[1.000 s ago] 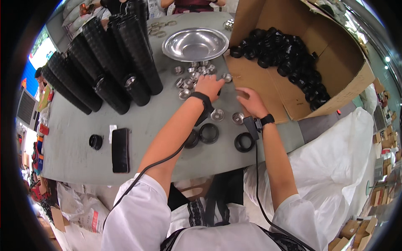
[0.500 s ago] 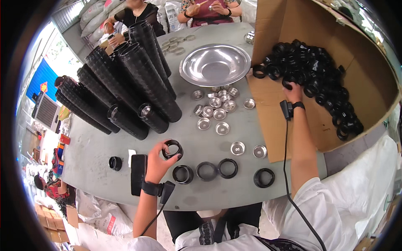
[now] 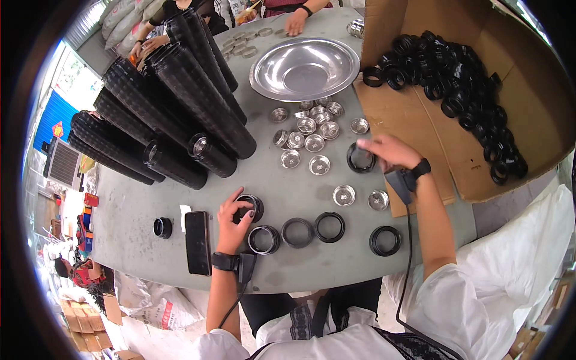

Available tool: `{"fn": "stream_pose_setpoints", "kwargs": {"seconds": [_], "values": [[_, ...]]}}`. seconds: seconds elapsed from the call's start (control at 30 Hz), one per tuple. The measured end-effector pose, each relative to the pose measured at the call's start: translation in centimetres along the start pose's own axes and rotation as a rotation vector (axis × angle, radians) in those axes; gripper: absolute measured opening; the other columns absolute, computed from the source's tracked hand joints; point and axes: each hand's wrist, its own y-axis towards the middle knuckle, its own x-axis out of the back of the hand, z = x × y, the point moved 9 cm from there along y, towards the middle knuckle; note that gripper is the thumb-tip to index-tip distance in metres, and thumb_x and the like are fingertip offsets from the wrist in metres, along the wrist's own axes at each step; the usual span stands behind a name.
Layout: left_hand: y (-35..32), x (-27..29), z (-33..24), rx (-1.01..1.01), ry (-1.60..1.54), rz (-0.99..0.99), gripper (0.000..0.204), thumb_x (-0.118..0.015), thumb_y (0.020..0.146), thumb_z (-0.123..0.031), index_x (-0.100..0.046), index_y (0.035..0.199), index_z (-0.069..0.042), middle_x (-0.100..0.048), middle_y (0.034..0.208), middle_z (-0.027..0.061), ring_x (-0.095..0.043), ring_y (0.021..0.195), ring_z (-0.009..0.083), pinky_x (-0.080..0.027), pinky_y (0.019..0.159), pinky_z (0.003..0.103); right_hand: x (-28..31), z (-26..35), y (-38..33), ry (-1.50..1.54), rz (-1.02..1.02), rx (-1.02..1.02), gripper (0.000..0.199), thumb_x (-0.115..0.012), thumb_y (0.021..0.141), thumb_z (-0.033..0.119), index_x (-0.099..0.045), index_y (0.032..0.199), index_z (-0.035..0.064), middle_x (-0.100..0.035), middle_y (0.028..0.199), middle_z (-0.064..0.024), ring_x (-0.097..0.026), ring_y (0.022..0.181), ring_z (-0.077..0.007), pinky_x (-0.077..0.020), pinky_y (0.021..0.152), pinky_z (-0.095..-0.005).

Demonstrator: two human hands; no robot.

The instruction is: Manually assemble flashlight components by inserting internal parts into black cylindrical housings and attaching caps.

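My left hand (image 3: 229,227) curls its thumb and fingers round a black plastic ring (image 3: 254,207) just above the table. Below that, toward me, is a row of other black rings: a stacked-looking one (image 3: 264,240), a thinner one (image 3: 297,233) and another (image 3: 330,227). At the edge of the cardboard, my right hand (image 3: 393,152) grips a further black ring (image 3: 362,168) by its right side, fingers partly blurred. Two silver metal cups, one (image 3: 344,196) left of the other (image 3: 378,200), lie below it. A separate black ring (image 3: 385,240) sits nearer me.
A cardboard box (image 3: 414,126) holding heaped black rings (image 3: 456,84) opens at right. Silver cups (image 3: 314,143) cluster below a steel basin (image 3: 270,84). Tall black ring stacks (image 3: 198,102) stand left; a phone (image 3: 197,243) lies nearer. Co-workers sit across the table.
My right hand has come out of the box toward the table's middle, bringing a black ring. The left hand has lowered its ring slightly. A co-worker's hand now reaches onto the far table.
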Motion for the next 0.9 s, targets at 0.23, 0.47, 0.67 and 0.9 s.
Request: {"fn": "stream_pose_setpoints", "kwargs": {"seconds": [0.23,0.47,0.67,0.9], "values": [[1.4,1.8,-3.0,-0.046,-0.148,-0.088,0.031,-0.058,0.084,-0.017,-0.059,0.113,-0.006,-0.05,0.137,0.0131,-0.048,0.124,0.0265,-0.036,0.102,0.038,8.6,-2.2,1.7,-0.099,-0.777,0.087,0.028,-0.067,0.079,0.024,-0.063,0.099,0.0051,-0.066,0.098,-0.0171,-0.062,0.092,-0.0328,-0.0486,0.08,-0.0433],[15.1,-7.3,-19.7,-0.491,-0.079,0.215,0.046,-0.063,0.083,-0.007,-0.051,0.128,-0.003,-0.058,0.123,0.0119,-0.057,0.112,0.0245,-0.044,0.096,0.035,15.5,-3.2,5.5,-0.439,-1.15,0.358,0.073,-0.071,0.073,0.014,-0.04,0.138,0.0201,-0.032,0.148,-0.0174,-0.041,0.125,-0.043,-0.0376,0.102,-0.0469],[28.3,-22.5,-24.2,-0.556,0.189,0.216,0.044,-0.068,0.079,-0.018,-0.056,0.12,-0.01,-0.06,0.119,0.0135,-0.057,0.109,0.0312,-0.044,0.091,0.041,17.4,-5.1,8.3,-0.118,-1.158,0.378,0.071,-0.073,0.07,0.007,-0.044,0.133,0.0151,-0.047,0.131,-0.0223,-0.044,0.122,-0.0407,-0.042,0.099,-0.0452],[32.2,-29.7,-23.4,-0.568,0.849,0.207,0.025,-0.062,0.082,-0.03,-0.069,0.102,-0.018,-0.067,0.106,0.0041,-0.055,0.108,0.0267,-0.032,0.091,0.05,18.9,-8.4,8.7,0.254,-1.14,0.29,0.047,-0.073,0.073,0.009,-0.056,0.116,0.0091,-0.066,0.094,-0.0109,-0.064,0.088,-0.0235,-0.0521,0.074,-0.0343]]}}
